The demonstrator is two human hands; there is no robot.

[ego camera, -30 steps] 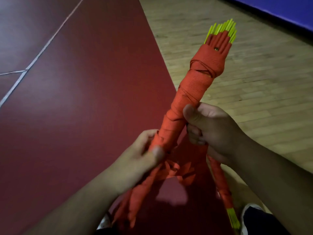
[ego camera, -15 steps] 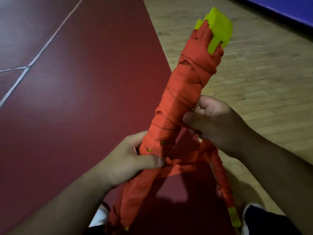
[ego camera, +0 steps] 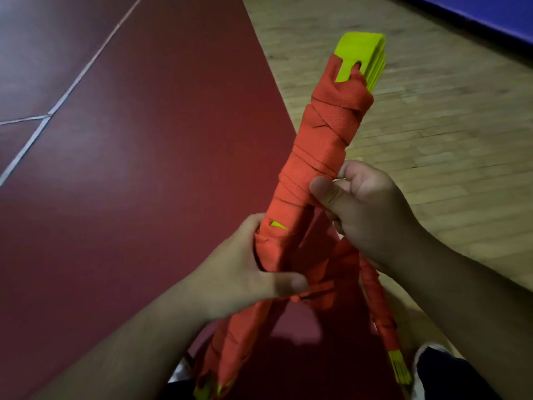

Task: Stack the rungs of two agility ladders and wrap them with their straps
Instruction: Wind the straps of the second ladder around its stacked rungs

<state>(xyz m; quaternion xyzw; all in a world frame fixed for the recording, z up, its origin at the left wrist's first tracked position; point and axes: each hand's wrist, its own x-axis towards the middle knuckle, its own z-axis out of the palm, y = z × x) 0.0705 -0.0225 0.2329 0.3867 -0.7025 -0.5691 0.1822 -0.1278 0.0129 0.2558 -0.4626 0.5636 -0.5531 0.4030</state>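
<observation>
Bundle (ego camera: 314, 157): stack of yellow-green rungs (ego camera: 357, 50), flat ends fanned out at top, wound in orange strap (ego camera: 326, 122) w/ crossing turns over most of its length. Held in the air, tilted, top end leaning up and to the right, bottom end down by the lower frame edge. One small gap in the wrap shows yellow just above the L hand.

L hand (ego camera: 245, 269): clamped round the bundle's lower-middle, thumb (ego camera: 288, 284) laid across the front, fingers round the back.

R hand (ego camera: 372, 209): fingers curled, thumb (ego camera: 323, 189) pressed on the strap at the bundle's right edge, pinching it there (exact run of strap inside the fist not visible).

Below the hands: loose strap folds (ego camera: 317, 293) hang between the bundle and a second bundle (ego camera: 375, 298), thinner, also orange-wrapped, slanting down to the right, yellow tips (ego camera: 399, 368) at its low end.

Surroundings: dark red court floor (ego camera: 115, 183) w/ pale lines (ego camera: 72, 88) to the left; wood floor (ego camera: 432, 116) to the right; blue strip (ego camera: 490, 18) at top right. White shoe (ego camera: 424, 350) and dark trouser leg (ego camera: 455, 379) at bottom right.
</observation>
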